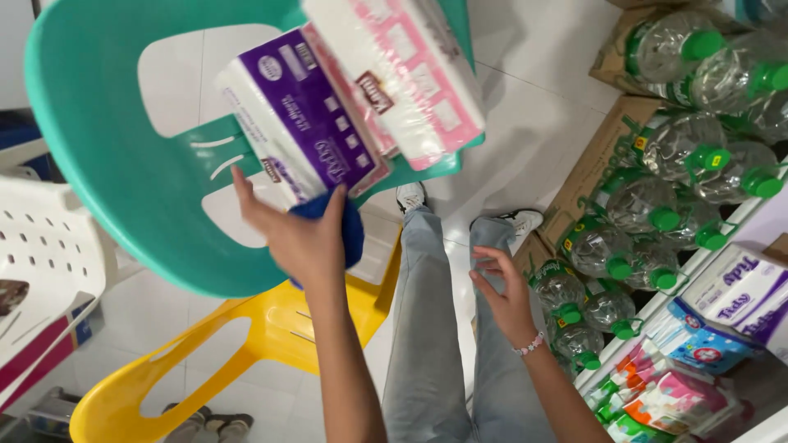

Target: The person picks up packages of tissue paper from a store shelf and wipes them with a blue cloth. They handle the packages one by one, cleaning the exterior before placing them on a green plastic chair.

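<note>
Head camera looks down (perhaps tilted), close.

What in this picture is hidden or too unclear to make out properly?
All from the head view:
- Blue cloth: mostly hidden behind the left hand; its shape is unclear.
- Purple tissue pack: its lower corner is covered by that hand.
- Pink tissue pack: cut off by the top edge.
- Yellow chair: partly hidden under the teal chair and the arm.
- Right hand: empty; its palm faces away.
</note>
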